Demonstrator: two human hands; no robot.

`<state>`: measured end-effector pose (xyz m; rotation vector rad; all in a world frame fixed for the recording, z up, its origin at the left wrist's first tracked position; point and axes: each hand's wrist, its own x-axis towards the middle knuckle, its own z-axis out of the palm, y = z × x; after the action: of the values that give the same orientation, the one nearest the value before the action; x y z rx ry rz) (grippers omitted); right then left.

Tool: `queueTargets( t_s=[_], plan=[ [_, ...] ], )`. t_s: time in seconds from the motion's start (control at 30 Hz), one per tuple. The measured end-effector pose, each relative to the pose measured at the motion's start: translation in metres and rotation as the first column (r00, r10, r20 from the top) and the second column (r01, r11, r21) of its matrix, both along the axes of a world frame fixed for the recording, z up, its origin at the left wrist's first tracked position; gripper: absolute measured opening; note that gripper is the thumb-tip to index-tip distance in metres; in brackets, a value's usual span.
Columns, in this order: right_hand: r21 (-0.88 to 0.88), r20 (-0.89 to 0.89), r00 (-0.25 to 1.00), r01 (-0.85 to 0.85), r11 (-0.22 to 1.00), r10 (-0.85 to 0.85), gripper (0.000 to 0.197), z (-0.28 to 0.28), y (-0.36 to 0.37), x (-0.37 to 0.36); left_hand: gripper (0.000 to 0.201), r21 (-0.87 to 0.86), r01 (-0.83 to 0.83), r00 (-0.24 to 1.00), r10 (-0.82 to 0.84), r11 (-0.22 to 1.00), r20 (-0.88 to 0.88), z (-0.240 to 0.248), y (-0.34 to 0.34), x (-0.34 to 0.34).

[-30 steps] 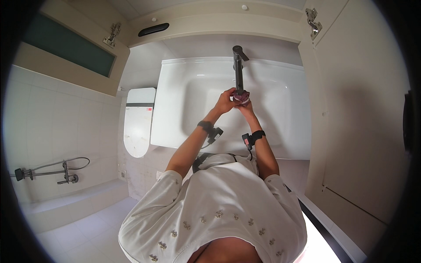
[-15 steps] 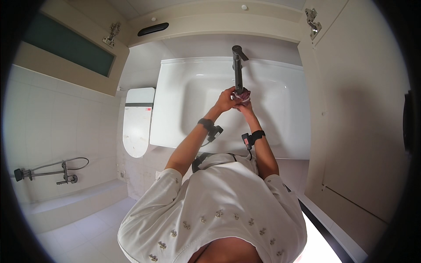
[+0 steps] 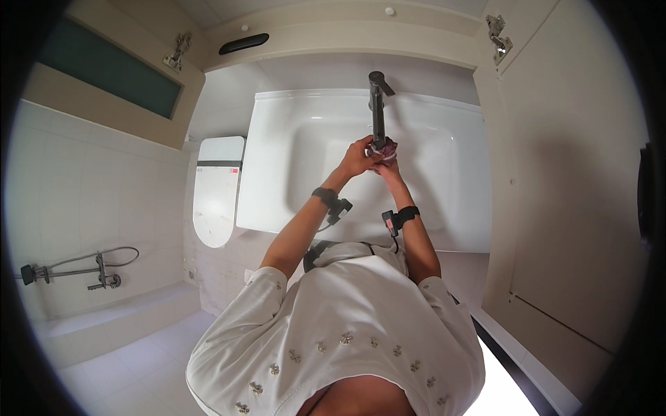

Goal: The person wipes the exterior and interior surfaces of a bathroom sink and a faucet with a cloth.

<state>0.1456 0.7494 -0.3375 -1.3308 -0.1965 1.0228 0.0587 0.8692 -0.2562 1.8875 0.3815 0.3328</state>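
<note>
A dark grey tap [image 3: 377,114] reaches out over the white washbasin [image 3: 270,180]. Directly beneath its spout is a small, crumpled, reddish-purple and white thing [image 3: 388,147], perhaps cloth; its exact kind is too small to tell. My left hand [image 3: 357,158] has its fingers closed on the left side of it, close to the spout's end. From below and to the right, my right hand [image 3: 386,168] holds the same thing, its fingers partly hidden behind it. Whether water is running cannot be made out.
Open cabinet doors stand at the left and at the right [image 3: 569,173], with a cabinet edge [image 3: 333,38] across the top. A toilet with a white lid [image 3: 216,197] is left of the basin. A shower set [image 3: 104,270] hangs on the left wall.
Both hands stay under the spout with the crumpled thing between them. The view has shifted only very slightly; nothing else visibly differs.
</note>
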Motion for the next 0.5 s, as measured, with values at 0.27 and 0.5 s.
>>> queueTargets(
  t_s=[0.27,0.5],
  plan=[
    [0.012,0.010,0.999,-0.049,0.999,0.049,0.060,-0.025,0.005,-0.005,0.048,-0.065,0.017,0.999,-0.015,0.998,0.036,-0.011,0.005,-0.020],
    [0.038,0.252,0.966,-0.071,0.997,0.059,0.061,-0.011,0.012,-0.001,0.048,-0.086,0.003,0.999,0.000,0.996,0.034,0.008,0.007,-0.022]
  ],
)
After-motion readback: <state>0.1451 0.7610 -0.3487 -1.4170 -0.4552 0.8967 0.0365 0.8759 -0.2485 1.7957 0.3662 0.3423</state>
